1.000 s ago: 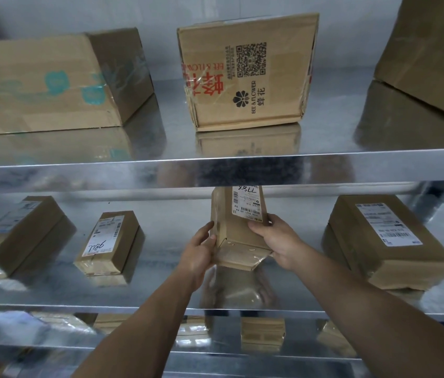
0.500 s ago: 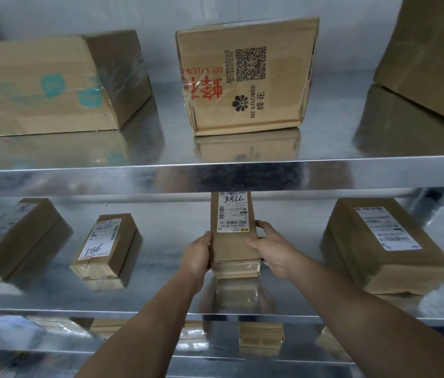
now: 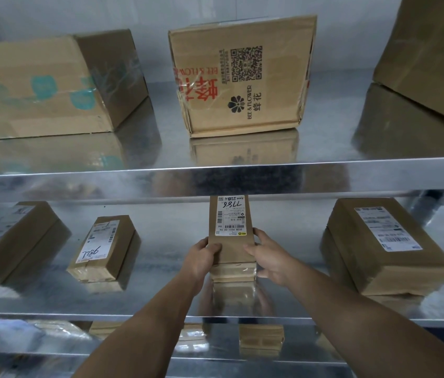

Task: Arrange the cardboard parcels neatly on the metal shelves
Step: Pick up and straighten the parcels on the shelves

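Cardboard parcel (image 3: 230,245) labelled 7786, lying flat on middle metal shelf (image 3: 166,241), midway along, near front edge, left grip (image 3: 201,257) and right grip (image 3: 269,259) clasping its near corners from either side, thumbs on top

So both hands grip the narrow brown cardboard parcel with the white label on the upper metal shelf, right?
Not quite. The head view shows the left hand and right hand gripping the narrow brown cardboard parcel with the white label on the middle metal shelf, beneath the upper one that carries the printed cardboard box.
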`<action>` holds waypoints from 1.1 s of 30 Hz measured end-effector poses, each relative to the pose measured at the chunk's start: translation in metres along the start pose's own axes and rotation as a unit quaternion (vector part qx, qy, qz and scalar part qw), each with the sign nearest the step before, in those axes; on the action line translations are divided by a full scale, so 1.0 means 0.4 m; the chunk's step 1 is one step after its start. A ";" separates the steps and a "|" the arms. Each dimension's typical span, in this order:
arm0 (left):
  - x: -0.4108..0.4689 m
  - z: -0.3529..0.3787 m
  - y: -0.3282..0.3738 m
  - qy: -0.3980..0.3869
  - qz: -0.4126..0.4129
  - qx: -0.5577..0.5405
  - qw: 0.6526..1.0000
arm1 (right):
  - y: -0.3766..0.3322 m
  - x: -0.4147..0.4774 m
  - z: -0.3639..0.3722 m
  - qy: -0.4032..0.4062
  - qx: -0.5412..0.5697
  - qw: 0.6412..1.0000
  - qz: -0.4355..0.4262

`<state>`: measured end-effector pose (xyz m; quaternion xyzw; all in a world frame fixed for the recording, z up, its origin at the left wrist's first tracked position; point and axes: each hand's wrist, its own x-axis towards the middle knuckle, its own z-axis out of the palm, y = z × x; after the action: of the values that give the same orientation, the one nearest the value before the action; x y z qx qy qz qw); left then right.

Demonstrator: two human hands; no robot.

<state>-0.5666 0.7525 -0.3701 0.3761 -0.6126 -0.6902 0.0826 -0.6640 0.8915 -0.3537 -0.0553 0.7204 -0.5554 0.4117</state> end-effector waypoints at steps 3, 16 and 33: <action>0.009 0.005 -0.004 0.007 0.003 0.011 1.000 | 0.002 0.008 0.000 0.006 -0.006 1.000 -0.006; 0.016 0.010 0.004 0.012 -0.019 0.050 0.998 | -0.008 -0.021 0.013 0.031 -0.057 0.996 -0.054; 0.009 -0.011 0.023 0.041 -0.027 0.195 0.980 | -0.004 -0.020 0.083 0.193 -0.263 0.944 -0.045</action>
<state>-0.5697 0.7447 -0.3632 0.4292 -0.7209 -0.5439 0.0141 -0.6378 0.8702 -0.3495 -0.0853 0.9032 -0.3641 0.2105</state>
